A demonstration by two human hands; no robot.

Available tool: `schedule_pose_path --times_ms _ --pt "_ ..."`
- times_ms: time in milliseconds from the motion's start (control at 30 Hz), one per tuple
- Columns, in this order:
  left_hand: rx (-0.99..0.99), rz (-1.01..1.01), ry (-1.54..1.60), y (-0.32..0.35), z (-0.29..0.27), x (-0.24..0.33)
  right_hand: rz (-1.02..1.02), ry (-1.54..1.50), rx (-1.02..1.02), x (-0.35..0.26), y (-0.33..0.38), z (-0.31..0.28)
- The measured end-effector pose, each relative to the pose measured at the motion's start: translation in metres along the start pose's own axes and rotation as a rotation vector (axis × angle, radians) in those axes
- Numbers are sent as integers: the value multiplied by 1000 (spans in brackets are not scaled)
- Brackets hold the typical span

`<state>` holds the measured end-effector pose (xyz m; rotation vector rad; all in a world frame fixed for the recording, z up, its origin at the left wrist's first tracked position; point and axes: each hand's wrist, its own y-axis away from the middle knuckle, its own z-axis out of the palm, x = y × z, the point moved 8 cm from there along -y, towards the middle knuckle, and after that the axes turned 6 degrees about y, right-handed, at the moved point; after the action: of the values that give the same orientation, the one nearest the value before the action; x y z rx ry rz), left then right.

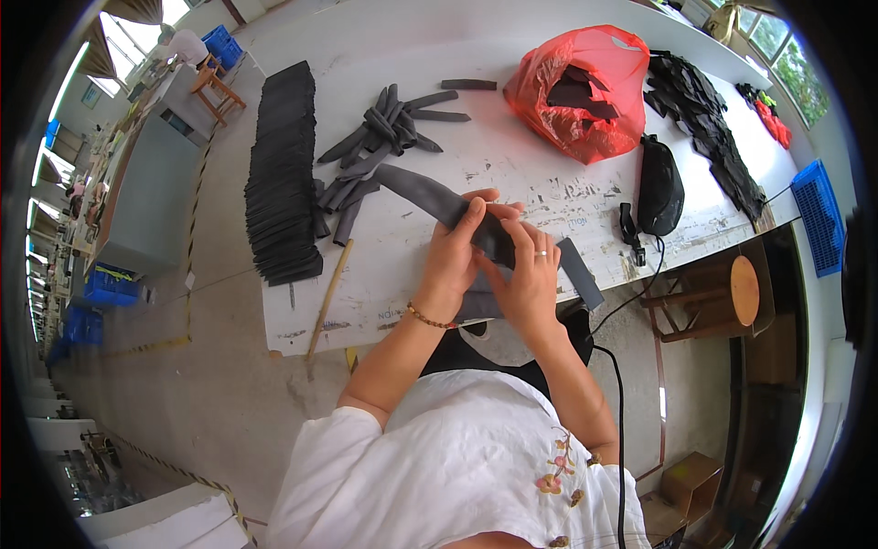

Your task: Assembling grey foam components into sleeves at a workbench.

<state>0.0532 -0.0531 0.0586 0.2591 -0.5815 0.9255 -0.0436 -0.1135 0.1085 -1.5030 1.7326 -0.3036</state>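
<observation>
Fabric work sits mid-step on our white worktable: a long dark grey fabric sleeve lies across it. Our left hand and right hand both pinch its near end closed; we judge smoothing it onward needs steady, even fingers.

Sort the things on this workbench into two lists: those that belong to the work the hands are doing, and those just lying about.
In the work:
- left hand and right hand, both gripping the long dark grey fabric strip
- loose pile of similar strips
- neat stack of dark pieces

Lying about:
- red plastic bag
- black pouch
- wooden stick
- wooden stool
- blue crate
</observation>
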Motion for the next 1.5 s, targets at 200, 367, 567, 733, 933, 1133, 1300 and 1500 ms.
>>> schedule_pose_path --times_ms 200,367,567,733,933,1133,1300,1500 --pt "-53 39 25 8 -1 -21 -65 -85 -74 7 6 6" --pt "24 89 20 2 -15 1 -68 -7 -98 3 1 -7" --pt "7 -4 92 8 -6 -30 -2 -167 -172 12 -2 0" --pt "88 -74 116 7 -14 -34 -28 -162 -219 25 7 0" --pt "111 129 192 -3 -6 5 -40 -275 -193 27 0 -6" --pt "102 156 223 4 1 -8 -40 -318 -154 26 -8 -4" --pt "121 151 213 8 0 -15 -21 -310 -162 29 -6 1" --pt "122 148 216 9 -2 -16 -35 -329 -186 26 -8 4"
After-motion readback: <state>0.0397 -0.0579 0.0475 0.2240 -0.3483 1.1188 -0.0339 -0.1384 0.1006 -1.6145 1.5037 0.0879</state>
